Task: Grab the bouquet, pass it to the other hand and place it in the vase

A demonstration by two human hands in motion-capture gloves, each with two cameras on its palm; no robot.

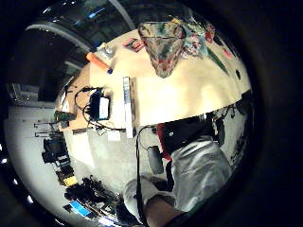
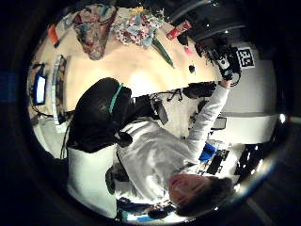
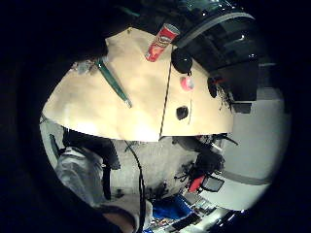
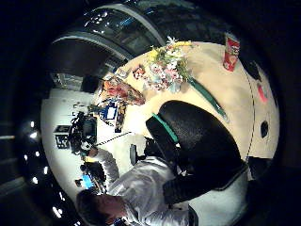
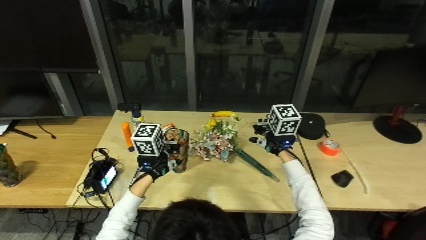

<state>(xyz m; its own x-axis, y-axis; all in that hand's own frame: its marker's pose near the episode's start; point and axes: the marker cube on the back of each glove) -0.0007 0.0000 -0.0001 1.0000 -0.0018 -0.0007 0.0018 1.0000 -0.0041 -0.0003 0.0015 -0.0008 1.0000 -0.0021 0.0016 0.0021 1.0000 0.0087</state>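
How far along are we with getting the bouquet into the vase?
Nothing looks done yet. The bouquet of pale and yellow flowers with a long green stem wrap lies on the wooden table, beside the multicoloured patterned vase. Both gloved hands are raised above the table, the left hand beside the vase, the right hand near the stems; neither holds anything. Pick-up, handover and placing all remain.

I sit at a pale wooden surface (image 5: 219, 187), with another wooden desk (image 5: 46, 150) against its left edge. Beyond the far edge, tall dark windows (image 5: 246, 55) in grey frames reflect the room. A dark monitor (image 5: 40, 60) stands far left. Under my chair, grey floor (image 3: 160, 160).
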